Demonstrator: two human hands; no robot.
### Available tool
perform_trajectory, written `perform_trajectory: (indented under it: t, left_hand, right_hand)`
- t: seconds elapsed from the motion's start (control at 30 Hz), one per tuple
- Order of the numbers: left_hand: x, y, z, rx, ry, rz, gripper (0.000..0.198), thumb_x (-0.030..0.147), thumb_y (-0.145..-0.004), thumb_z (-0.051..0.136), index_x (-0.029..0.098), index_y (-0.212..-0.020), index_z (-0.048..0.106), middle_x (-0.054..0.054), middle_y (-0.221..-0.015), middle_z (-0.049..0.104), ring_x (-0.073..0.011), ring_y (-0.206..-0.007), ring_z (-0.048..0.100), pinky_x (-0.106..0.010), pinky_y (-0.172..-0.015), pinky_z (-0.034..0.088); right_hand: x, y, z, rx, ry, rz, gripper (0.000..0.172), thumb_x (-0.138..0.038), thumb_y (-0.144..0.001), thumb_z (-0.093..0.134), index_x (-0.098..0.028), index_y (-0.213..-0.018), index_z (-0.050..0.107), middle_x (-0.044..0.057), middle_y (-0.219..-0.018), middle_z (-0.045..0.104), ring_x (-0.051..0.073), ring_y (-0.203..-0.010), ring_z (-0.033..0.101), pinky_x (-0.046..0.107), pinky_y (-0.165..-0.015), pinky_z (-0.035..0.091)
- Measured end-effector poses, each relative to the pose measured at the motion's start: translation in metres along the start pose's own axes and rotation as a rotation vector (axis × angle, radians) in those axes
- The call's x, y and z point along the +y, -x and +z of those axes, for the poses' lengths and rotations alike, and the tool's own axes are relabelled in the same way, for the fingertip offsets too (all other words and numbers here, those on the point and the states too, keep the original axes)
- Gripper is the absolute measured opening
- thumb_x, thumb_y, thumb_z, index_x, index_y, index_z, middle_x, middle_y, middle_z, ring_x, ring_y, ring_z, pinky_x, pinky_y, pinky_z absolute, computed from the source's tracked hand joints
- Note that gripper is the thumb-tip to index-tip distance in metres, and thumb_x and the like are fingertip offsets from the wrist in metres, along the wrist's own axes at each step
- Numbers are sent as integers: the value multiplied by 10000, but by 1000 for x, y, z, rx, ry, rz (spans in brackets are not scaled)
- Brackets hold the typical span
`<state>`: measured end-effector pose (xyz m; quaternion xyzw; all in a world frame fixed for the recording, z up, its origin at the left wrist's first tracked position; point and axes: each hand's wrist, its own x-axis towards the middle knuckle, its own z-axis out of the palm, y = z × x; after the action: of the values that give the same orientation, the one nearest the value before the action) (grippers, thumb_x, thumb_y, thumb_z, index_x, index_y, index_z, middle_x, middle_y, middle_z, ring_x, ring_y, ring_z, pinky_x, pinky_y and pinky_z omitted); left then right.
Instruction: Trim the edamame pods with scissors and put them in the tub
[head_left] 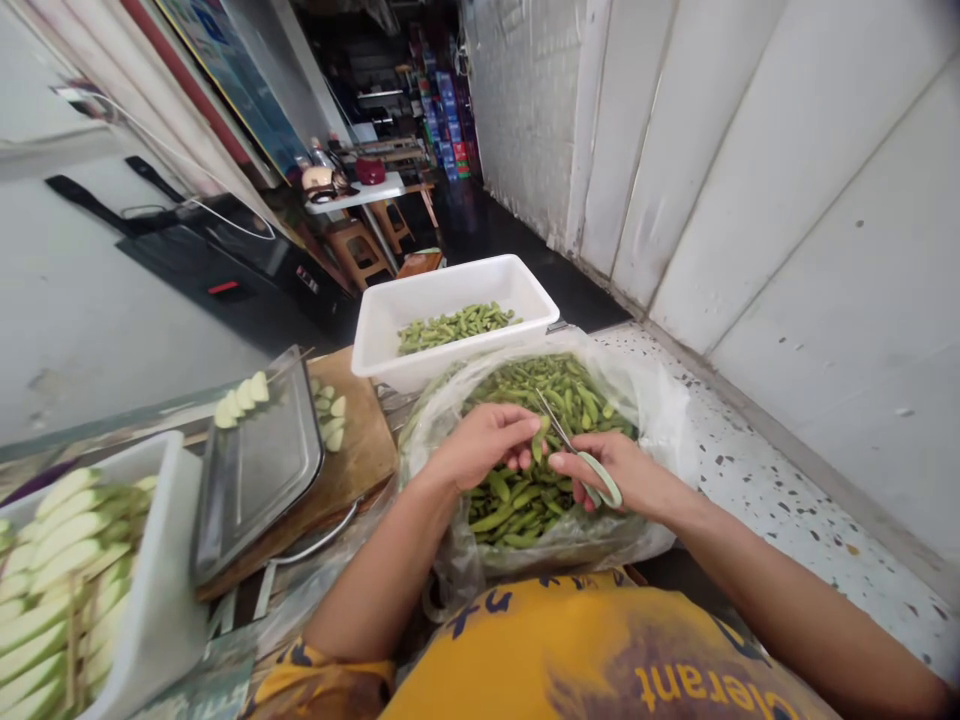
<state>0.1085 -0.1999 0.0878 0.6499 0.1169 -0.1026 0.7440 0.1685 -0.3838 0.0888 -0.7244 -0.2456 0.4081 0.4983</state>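
One head-worn view, facing forward and down, close above left hand [496, 437] and right hand [628, 466]

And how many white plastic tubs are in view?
2: one tub, holding green pods, just beyond the clear bag; another tub at lower left, cut off by the picture's edge. Others may be hidden.

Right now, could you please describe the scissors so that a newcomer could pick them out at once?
Find the large clear plastic bag full of green pods. Above those pods, the right hand holds the scissors. Their metal blades and pale green looped handles set them apart from the pods.
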Motion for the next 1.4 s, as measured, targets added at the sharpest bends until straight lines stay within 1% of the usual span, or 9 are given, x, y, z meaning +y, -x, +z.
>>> perform_trajectory:
  t: [0.13, 0.23, 0.3, 0.4, 0.7, 0.83, 1.2, 1.33, 1.4]
  left_hand:
    - [0, 1, -4, -19, 98, -87, 339, 371, -639, 789, 122, -778, 606, -5, -581, 628, -82, -496, 596, -160, -469, 466]
    - [4, 0, -4, 89, 225, 7, 338, 294, -627, 805, 135, -803, 564, -5, -697, 658, -106, -614, 661, -200, -591, 543]
    - [6, 0, -3, 156, 308, 89, 327, 254, -635, 798, 145, -817, 549, 22, -687, 637, -103, -633, 667, -199, -616, 550]
    - [7, -1, 0, 177, 353, 116, 319, 223, -633, 794, 145, -817, 545, 33, -666, 624, -110, -648, 676, -188, -612, 547]
    - [11, 4, 6, 305, 286, 203, 292, 244, -605, 793, 128, -737, 560, 8, -594, 651, -124, -598, 662, -209, -576, 530]
    - [8, 4, 10, 307, 191, 197, 323, 284, -591, 810, 130, -737, 566, -10, -615, 679, -129, -586, 660, -240, -596, 536]
    - [3, 3, 18, 332, -29, 184, 221, 235, -633, 760, 137, -712, 579, -23, -593, 679, -139, -566, 652, -243, -570, 529]
    - [6, 7, 15, 306, -83, 147, 211, 231, -646, 740, 136, -703, 560, -23, -584, 668, -129, -538, 637, -247, -572, 529]
    - [9, 11, 8, 315, -67, 148, 215, 223, -643, 730, 140, -723, 548, -23, -607, 670, -138, -569, 650, -253, -585, 532]
  right_hand:
    - [7, -2, 1, -1, -21, 12, 393, -529, -733, 680, -161, -658, 568, -38, -444, 534, 74, -363, 455, 174, -353, 319]
    - [3, 3, 1, -3, -126, 4, 411, -569, -753, 639, -162, -766, 581, -18, -562, 578, 90, -420, 482, 175, -321, 343]
    - [-1, 6, 2, -11, -168, -5, 436, -593, -766, 612, -161, -807, 576, 3, -652, 594, 102, -480, 511, 181, -329, 394]
    - [-5, 9, 6, -29, -174, 13, 465, -617, -758, 610, -156, -803, 571, 19, -700, 592, 112, -532, 523, 188, -347, 432]
    - [-4, 6, 8, -31, -197, 16, 482, -639, -769, 591, -163, -841, 580, 34, -744, 584, 148, -641, 557, 192, -352, 450]
    - [-9, 5, 12, -70, -166, 10, 472, -630, -752, 611, -163, -800, 566, 33, -742, 589, 145, -631, 555, 190, -354, 442]
    - [3, -1, 24, -40, -306, 3, 452, -611, -784, 587, -165, -831, 537, -25, -568, 551, 89, -439, 510, 129, -284, 303]
    - [6, 2, 21, -72, -418, 67, 447, -601, -800, 580, -156, -770, 550, -51, -456, 496, 46, -335, 370, 113, -267, 199]
    - [7, 6, 14, -88, -513, 93, 444, -592, -804, 587, -150, -761, 569, -50, -442, 486, 42, -329, 351, 113, -268, 201]
